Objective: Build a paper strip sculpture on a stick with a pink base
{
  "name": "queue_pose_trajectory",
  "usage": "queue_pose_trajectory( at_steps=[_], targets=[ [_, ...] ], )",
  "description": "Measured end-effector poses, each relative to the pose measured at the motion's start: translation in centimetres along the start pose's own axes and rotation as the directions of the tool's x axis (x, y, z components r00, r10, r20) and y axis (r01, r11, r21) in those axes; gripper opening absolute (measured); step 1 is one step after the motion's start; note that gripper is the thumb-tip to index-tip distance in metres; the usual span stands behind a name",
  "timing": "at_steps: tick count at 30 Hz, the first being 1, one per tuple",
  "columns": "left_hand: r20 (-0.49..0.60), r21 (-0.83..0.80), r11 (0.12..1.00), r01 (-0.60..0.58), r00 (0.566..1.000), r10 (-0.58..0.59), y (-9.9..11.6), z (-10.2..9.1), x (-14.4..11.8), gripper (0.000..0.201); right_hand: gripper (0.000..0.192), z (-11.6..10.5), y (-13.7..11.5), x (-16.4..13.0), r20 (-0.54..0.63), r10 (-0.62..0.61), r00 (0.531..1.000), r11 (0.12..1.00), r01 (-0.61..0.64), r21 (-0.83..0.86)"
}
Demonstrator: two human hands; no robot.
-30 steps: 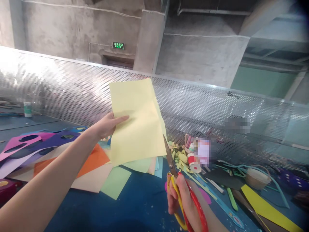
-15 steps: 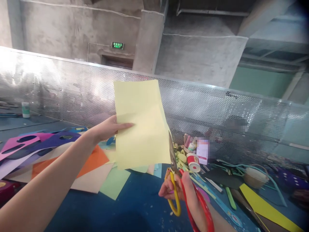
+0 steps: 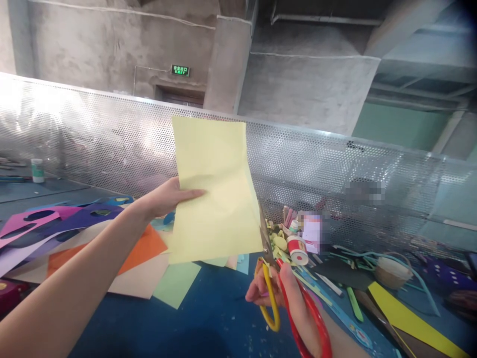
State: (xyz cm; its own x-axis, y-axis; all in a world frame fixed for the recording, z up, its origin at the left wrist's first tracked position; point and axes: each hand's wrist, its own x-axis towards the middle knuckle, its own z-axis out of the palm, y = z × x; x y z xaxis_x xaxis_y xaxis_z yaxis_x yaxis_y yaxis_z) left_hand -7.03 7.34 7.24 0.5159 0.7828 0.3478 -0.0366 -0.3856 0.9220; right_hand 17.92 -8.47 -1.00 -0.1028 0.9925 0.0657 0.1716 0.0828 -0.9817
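Pale-yellow paper (image 3: pixel 219 154) is up off the blue table (image 3: pixel 219 323), roughly upright, clamped at its L edge by the L hand (image 3: pixel 166 196), thumb on the front, other fingers hidden behind. R hand (image 3: pixel 297 301) is closed on the scissors (image 3: pixel 266 243), w/ thumb at the red handle. Blades are at the paper's lower R edge; can't tell if any of it sits btwn them. Orange sheet (image 3: pixel 147 247) & lt. green sheet (image 3: pixel 177 286) lie on the table, L of the scissors; red-&-white tub (image 3: pixel 297 249) is to their R, near yellow scraps (image 3: pixel 279 242). Perf. metal screen (image 3: pixel 122 134) stands behind.
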Motion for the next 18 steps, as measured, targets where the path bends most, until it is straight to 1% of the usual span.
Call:
queue_pose_trajectory(
  at_steps=[3, 7, 13, 18],
  targets=[
    [0.007, -0.028, 1.000, 0.005, 1.000, -0.005, -0.08, -0.21, 0.06, 0.045, 0.060, 0.13, -0.39, -0.51, 0.039, -0.021, 0.999, 0.998, 0.019, 0.061],
    [0.019, -0.055, 0.998, 0.040, 0.999, -0.039, -0.33, -0.59, 0.17, 0.043, 0.060, -0.10, -0.25, -0.59, 0.092, -0.004, 0.996, 0.997, -0.002, 0.073],
    [0.054, -0.067, 0.997, 0.046, 0.998, -0.042, -0.64, -0.58, 0.27, 0.043, 0.061, -0.15, -0.04, -0.40, 0.101, 0.041, 0.994, 0.994, -0.051, 0.097],
    [0.074, -0.031, 0.999, 0.038, 0.997, -0.036, -0.65, -0.36, 0.14, 0.044, 0.060, 0.03, 0.15, -0.15, 0.057, 0.028, 0.998, 0.995, -0.033, 0.093]
  ],
)
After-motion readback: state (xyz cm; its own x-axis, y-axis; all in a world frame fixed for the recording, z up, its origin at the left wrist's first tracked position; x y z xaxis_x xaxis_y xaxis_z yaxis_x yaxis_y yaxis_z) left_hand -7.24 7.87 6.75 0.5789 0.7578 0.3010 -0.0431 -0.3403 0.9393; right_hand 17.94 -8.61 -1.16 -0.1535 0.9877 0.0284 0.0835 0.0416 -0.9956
